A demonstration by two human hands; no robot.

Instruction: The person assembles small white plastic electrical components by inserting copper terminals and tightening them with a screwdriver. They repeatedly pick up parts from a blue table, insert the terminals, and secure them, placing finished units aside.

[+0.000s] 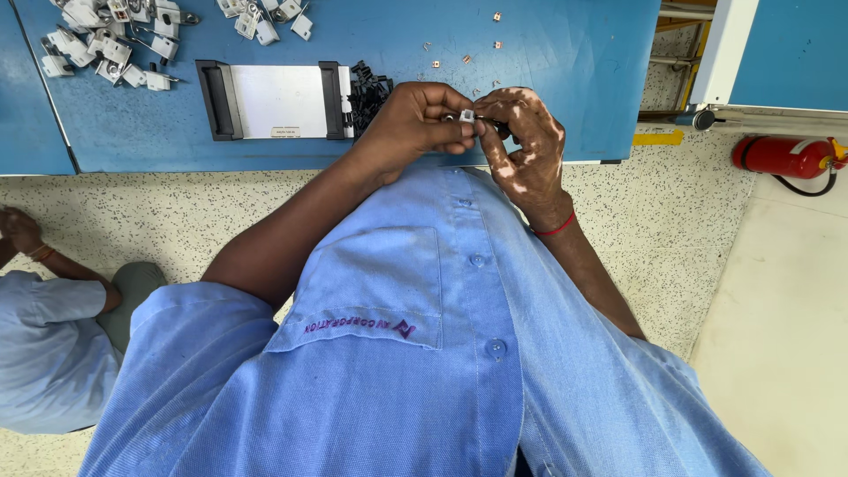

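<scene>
Hands are held together at the blue counter (565, 71) edge: a small white clip (466, 116) is pinched by the left hand (415, 124) while a tiny part, too small to identify, is being fitted by the right hand (521, 132), so careful alignment seems needed.

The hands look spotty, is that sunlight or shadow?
Head view: patchy sunlight dapples the right hand with bright spots; the left hand lies mostly in shade. The small white part they pinch is sharp, not blurred. The blue table shows a soft sheen.

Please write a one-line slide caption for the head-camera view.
Left hand and right hand pinch a small white part together over a blue table.
</scene>
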